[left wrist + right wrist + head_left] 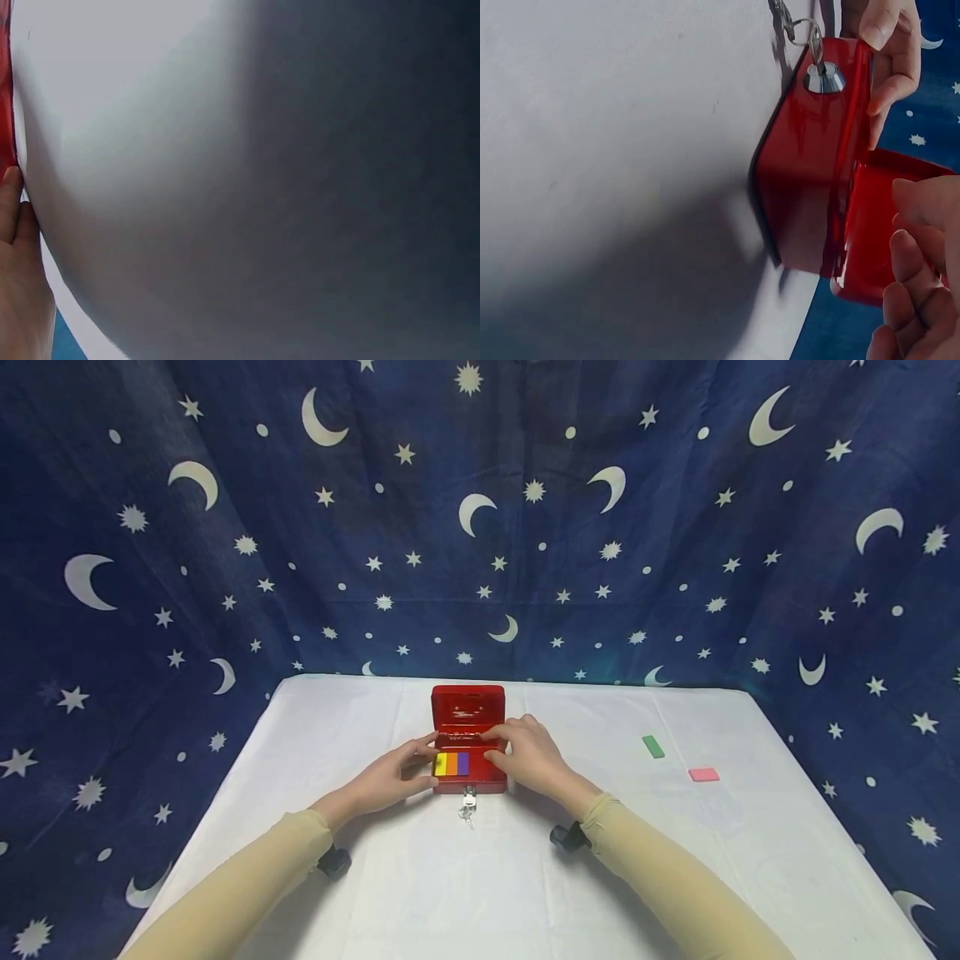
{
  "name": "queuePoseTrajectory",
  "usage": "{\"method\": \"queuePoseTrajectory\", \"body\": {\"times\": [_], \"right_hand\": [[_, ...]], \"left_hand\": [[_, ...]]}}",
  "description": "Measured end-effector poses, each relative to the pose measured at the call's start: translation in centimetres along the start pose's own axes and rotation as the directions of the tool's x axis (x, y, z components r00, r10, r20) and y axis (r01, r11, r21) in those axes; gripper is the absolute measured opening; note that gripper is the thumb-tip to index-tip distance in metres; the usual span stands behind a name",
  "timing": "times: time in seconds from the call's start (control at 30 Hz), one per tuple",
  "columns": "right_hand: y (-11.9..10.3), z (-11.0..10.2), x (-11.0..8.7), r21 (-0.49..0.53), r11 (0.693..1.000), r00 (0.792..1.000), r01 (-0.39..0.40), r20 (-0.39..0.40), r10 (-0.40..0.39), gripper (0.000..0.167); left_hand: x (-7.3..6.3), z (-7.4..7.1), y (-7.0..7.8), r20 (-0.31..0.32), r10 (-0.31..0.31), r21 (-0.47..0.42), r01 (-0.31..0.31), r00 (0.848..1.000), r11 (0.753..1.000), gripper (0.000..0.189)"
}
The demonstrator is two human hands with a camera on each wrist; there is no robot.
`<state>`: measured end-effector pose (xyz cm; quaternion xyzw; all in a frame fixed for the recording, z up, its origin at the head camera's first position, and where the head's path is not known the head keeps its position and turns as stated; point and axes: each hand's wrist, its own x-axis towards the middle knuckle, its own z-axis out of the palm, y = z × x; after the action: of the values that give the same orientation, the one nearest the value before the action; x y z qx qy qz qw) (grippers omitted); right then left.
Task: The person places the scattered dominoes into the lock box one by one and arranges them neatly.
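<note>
A red metal cash box (486,786) stands on the white table with its lid (467,702) raised. Yellow (440,765), orange (452,765) and purple (462,765) blocks lie side by side in its left half. A key (816,49) sits in the front lock. My left hand (393,774) rests against the box's left side, thumb at the front corner and fingers farther back. Over the right half of the box is my right hand (528,752), thumb and fingertips apart; no block shows between them. The right wrist view shows its fingers loosely bent.
To the right on the table lie a green block (653,747) and a pink block (703,774). More keys (467,814) hang from the lock in front of the box. A dark blue curtain (540,568) with moons and stars surrounds the table's back and sides.
</note>
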<state>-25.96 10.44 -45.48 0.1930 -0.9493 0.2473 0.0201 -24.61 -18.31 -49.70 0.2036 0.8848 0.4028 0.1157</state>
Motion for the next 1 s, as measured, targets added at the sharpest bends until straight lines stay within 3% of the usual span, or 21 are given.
{"method": "queuePoseTrajectory", "body": {"times": [0.3,0.53,1.0], "right_hand": [[1.5,-1.9,-0.8,-0.013,0.999,0.997,0.049,-0.058,-0.050,0.031],[3.2,-3.5,-1.9,0.007,1.000,0.994,0.014,-0.112,-0.013,0.029],[7.0,-5.0,-4.0,0.004,0.999,0.992,-0.032,-0.126,0.032,0.029]], "left_hand": [[-0.1,0.0,0.2,-0.005,-0.025,0.002,0.025,1.000,1.000,0.053],[-0.1,0.1,0.2,-0.003,-0.020,0.004,0.020,1.000,1.000,0.053],[-0.1,0.1,0.1,-0.009,-0.010,0.008,0.010,1.000,1.000,0.053]]}}
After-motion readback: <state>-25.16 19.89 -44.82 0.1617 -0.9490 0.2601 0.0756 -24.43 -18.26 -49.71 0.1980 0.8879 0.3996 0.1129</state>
